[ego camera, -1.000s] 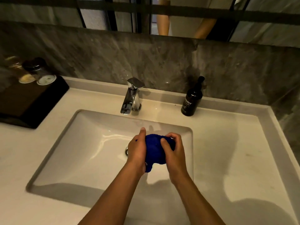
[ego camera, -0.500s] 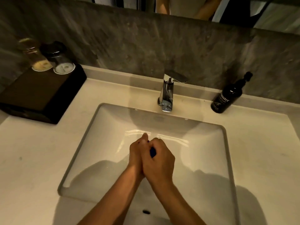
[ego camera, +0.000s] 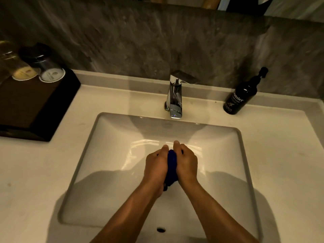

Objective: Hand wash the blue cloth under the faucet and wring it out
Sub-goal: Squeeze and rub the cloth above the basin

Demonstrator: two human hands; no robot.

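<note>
Head view, hands (ego camera: 156, 165) (ego camera: 186, 162) squeezing blue cloth (ego camera: 171, 165), "Hunster" bottle (ego camera: 240, 97)

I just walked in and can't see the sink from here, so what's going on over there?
A person stands at a white sink, squeezing a bunched blue cloth between both hands. The left hand and the right hand press it from either side over the basin, in front of the chrome faucet. No water can be seen running. A dark hand wash bottle stands on the counter to the right.
</note>
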